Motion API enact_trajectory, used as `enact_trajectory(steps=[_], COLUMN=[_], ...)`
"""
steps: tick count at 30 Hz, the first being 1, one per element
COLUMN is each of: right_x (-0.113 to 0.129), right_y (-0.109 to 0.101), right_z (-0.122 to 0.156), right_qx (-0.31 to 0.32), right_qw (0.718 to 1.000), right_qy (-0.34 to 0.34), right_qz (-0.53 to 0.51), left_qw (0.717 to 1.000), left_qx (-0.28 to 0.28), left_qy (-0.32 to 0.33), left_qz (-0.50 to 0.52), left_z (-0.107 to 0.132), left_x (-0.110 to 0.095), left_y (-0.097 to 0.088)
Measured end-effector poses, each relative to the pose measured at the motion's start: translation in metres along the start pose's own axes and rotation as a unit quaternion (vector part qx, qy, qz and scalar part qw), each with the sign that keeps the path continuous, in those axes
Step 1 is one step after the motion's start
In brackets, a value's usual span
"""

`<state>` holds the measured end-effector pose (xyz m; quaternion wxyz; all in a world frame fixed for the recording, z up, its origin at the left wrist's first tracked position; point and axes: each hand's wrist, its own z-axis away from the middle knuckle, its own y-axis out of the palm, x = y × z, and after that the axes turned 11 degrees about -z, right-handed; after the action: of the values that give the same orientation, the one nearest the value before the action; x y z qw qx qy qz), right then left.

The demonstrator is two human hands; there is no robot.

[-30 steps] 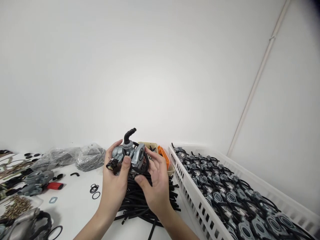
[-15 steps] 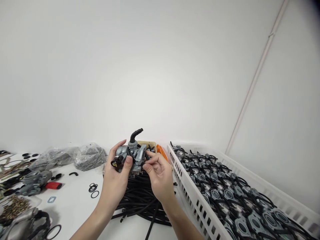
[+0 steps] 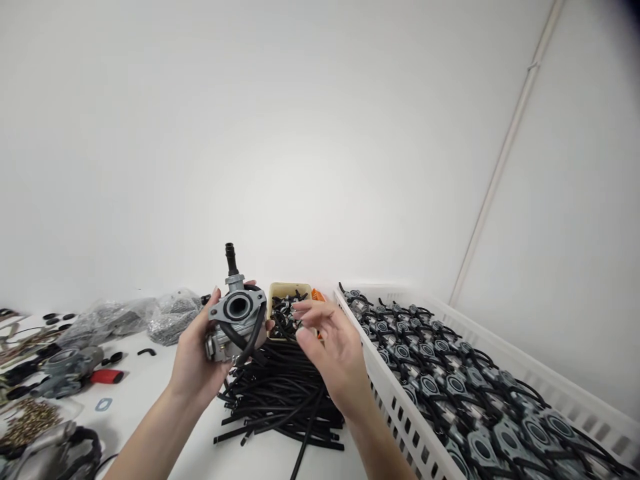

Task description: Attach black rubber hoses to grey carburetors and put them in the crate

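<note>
My left hand [image 3: 193, 363] grips a grey metal carburetor [image 3: 235, 323] from below, its round flange facing me and a black elbow cap [image 3: 231, 257] pointing up. A black hose [image 3: 250, 337] loops across its front. My right hand [image 3: 333, 353] hovers just right of the carburetor, fingers loosely apart and curled, holding nothing that I can see. Beneath both hands lies a pile of black hose pieces [image 3: 283, 397] on the white table [image 3: 145, 400].
A white slatted crate [image 3: 400, 407] full of carburetors [image 3: 450, 387] fills the right side. A small tan box [image 3: 285, 307] with black clips stands behind the hoses. Bags of parts [image 3: 150, 317], loose carburetors [image 3: 65, 370], black rings and screws [image 3: 27, 417] lie at the left.
My left hand turned the carburetor so its flange faces me and shifted it left. My right hand let go of it and drew away to the right.
</note>
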<state>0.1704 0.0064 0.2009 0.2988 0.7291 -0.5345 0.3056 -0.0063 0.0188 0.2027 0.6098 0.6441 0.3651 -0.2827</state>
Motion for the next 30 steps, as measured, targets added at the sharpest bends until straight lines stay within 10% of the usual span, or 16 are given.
enact_trajectory(steps=[10, 24, 30], right_x=[-0.016, -0.004, -0.003], right_y=[0.020, -0.008, -0.014], right_z=[0.015, -0.005, -0.003], right_qx=[0.022, 0.054, 0.035], right_qw=[0.929, 0.994, 0.998], right_qy=[-0.268, -0.070, -0.049], right_qz=[0.253, -0.066, -0.032], left_qw=[0.998, 0.977, 0.992], left_qx=[0.046, 0.162, 0.062], left_qy=[-0.024, -0.133, -0.102], left_qz=[-0.023, -0.040, -0.038], left_z=[0.002, 0.008, 0.011], left_x=[0.001, 0.014, 0.018], left_y=[0.004, 0.002, 0.014])
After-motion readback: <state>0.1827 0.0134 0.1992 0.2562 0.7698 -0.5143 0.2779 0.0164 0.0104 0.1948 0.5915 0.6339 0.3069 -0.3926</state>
